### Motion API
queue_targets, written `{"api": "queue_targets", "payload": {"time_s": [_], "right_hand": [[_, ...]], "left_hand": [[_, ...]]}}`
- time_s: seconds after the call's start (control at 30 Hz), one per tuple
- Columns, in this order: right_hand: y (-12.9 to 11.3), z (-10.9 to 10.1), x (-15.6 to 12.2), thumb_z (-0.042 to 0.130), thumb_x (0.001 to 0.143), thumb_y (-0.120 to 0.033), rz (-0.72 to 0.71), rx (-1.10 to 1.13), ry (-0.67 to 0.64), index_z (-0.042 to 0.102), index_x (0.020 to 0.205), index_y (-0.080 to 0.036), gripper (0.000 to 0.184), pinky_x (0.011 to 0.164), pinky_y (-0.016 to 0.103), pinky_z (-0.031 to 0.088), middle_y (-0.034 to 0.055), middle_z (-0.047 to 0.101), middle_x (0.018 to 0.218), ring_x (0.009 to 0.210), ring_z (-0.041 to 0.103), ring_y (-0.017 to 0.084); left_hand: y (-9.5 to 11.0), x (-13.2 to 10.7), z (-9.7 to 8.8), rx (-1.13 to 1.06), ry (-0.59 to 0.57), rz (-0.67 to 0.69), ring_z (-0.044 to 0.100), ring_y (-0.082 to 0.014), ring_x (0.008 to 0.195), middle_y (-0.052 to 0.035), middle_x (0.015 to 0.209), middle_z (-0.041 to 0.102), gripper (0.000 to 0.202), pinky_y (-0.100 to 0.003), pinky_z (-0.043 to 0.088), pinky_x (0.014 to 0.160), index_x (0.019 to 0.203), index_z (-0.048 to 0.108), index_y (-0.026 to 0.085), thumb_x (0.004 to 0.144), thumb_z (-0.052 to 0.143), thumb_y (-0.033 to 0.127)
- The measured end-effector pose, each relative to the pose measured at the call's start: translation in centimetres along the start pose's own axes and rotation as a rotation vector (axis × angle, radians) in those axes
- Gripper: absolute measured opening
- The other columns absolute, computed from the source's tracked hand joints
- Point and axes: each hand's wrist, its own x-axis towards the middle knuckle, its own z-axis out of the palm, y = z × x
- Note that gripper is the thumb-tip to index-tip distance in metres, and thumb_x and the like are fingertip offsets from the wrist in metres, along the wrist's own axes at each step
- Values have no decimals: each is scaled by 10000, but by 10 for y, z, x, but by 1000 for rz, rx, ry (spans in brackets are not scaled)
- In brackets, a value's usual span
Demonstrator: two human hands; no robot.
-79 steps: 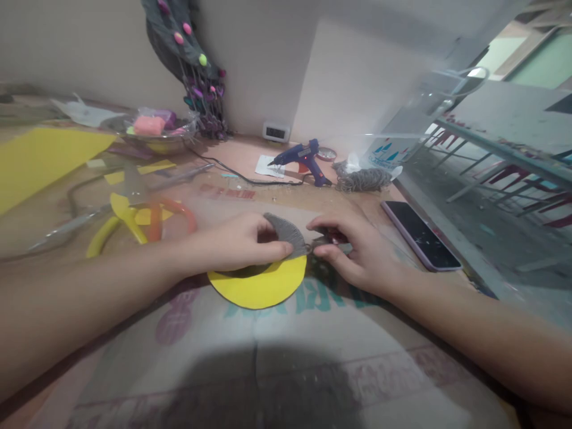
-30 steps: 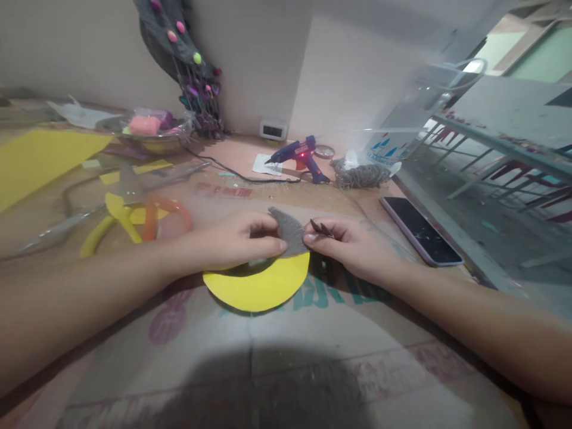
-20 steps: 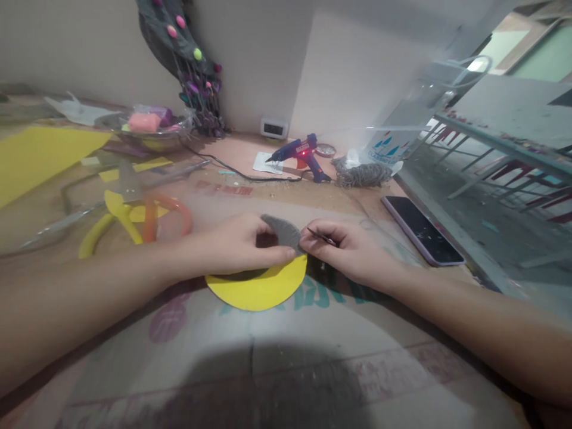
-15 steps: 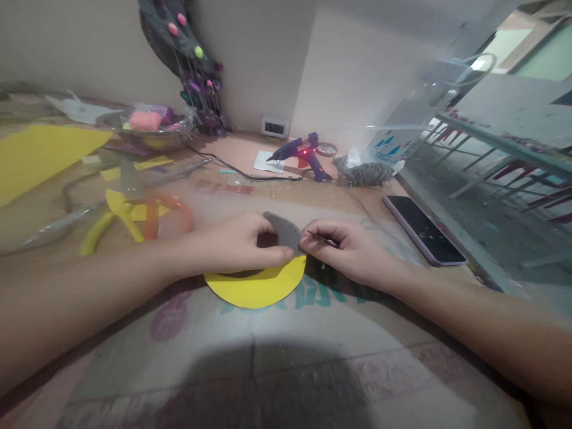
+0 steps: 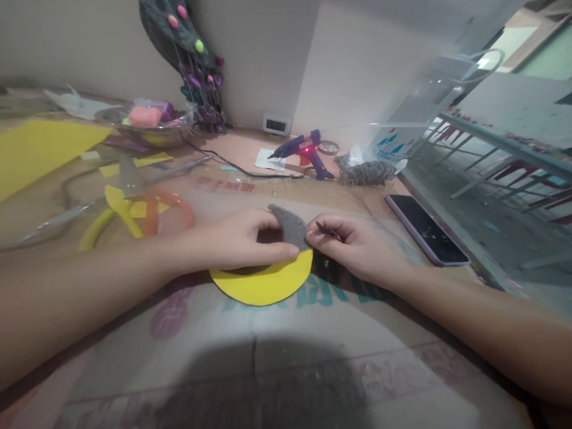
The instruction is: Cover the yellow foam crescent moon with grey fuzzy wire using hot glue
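Observation:
A yellow crescent-shaped cutout lies in front of me, its upper right part covered with tightly wrapped grey yarn. My left hand grips it, the thumb pressed along the border between grey and yellow. At the crescent's right edge, my right hand is closed in a pinch, fingertips touching the wrapped part. Out of its curled fingers pokes a small dark bit that looks like a strand or small bundle of yarn. My palms hide the rest.
Scissors with yellow and orange handles lie left. Behind my hands are a blue glue gun with a red light, a skein of grey yarn and a bowl. A phone sits near the table's right edge.
Both hands and the crescent have shifted slightly right in the view. The dark bit in my right hand shows more clearly. My hold on the crescent is unchanged.

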Motion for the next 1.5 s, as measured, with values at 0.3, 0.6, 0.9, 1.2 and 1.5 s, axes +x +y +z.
{"api": "queue_targets", "payload": {"time_s": [0.3, 0.6, 0.9, 1.2, 1.5], "right_hand": [[1, 1, -1, 554, 879, -327, -37, -50, -6, 601, 736, -171, 217, 509, 211, 349, -23, 574, 635, 573, 495, 90], [-1, 1, 0, 544, 876, -342, 7, -19, 8, 585, 733, -176, 222, 509, 225, 338, -38, 522, 610, 548, 457, 89], [-1, 0, 1, 548, 871, -301, 9, 95, 16, 562, 732, -168, 193, 493, 209, 323, -49, 476, 605, 539, 417, 74], [0, 0, 0, 550, 879, -337, -23, -36, 27, 598, 749, -167, 219, 513, 213, 344, -30, 536, 634, 569, 466, 87], [1, 1, 0, 541, 891, -342, -53, -76, 25, 607, 752, -169, 232, 510, 215, 335, -32, 531, 632, 558, 446, 85]], "left_hand": [[-3, 1, 1, 42, -16, 62, 623, -173, 829, 3, 896, 684, 246, -248, 467, 702, 920, 664, 170, 840, 511, 345], [-1, 1, 0, 77, 22, 14, 594, -165, 745, 6, 796, 638, 194, -246, 443, 633, 815, 620, 165, 784, 543, 340], [-3, 1, -1, -164, 92, -91, 534, -127, 619, 13, 676, 563, 288, -226, 404, 533, 740, 598, 177, 839, 533, 440], [-1, 0, 3, -25, 0, -33, 598, -154, 753, 5, 855, 680, 305, -236, 454, 645, 902, 672, 194, 852, 504, 444], [6, 0, 6, 11, 55, 11, 609, -157, 761, 10, 854, 690, 260, -245, 453, 674, 910, 673, 180, 828, 518, 372]]}}
